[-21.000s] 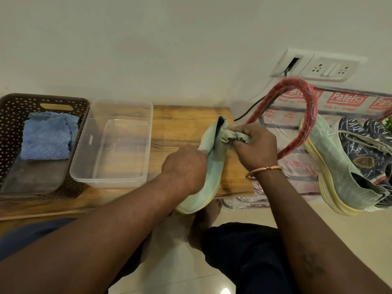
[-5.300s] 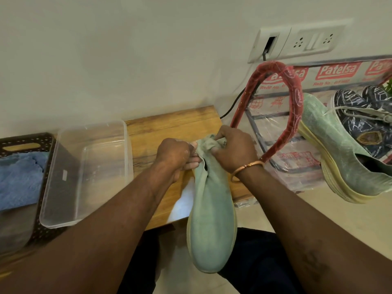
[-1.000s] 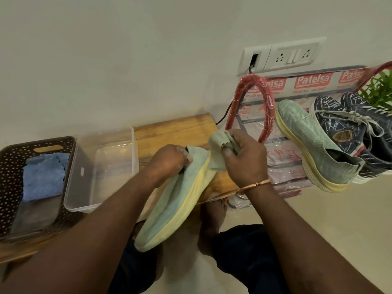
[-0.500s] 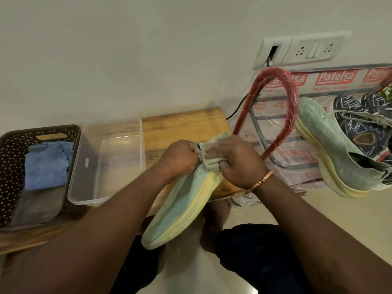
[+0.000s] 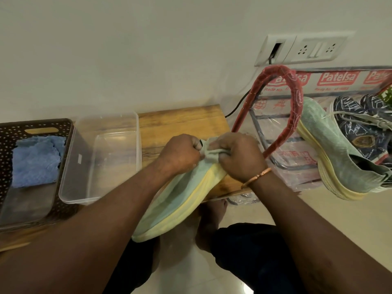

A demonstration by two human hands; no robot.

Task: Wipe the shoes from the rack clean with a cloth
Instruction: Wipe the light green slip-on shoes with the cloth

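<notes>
A pale green shoe (image 5: pixel 171 200) with a yellow sole lies tilted, its toe pointing down toward me over the edge of the wooden bench (image 5: pixel 180 122). My left hand (image 5: pixel 180 154) grips its heel end. My right hand (image 5: pixel 239 155) holds a bunched pale green cloth (image 5: pixel 210 152) pressed against the shoe's heel, close to my left fingers. The matching green shoe (image 5: pixel 331 153) rests on the shoe rack (image 5: pixel 280 115) at the right, beside a dark patterned sneaker (image 5: pixel 358 126).
A clear plastic tub (image 5: pixel 106 158) stands on the bench left of my hands. Further left is a brown perforated basket (image 5: pixel 36 126) holding a blue cloth (image 5: pixel 36 160). A wall socket (image 5: pixel 301 49) with a black cable is above the rack. My legs are below.
In the last second my right hand with the cloth came down from above the shoe onto its heel beside my left hand. The shoe stays tilted, toe down.
</notes>
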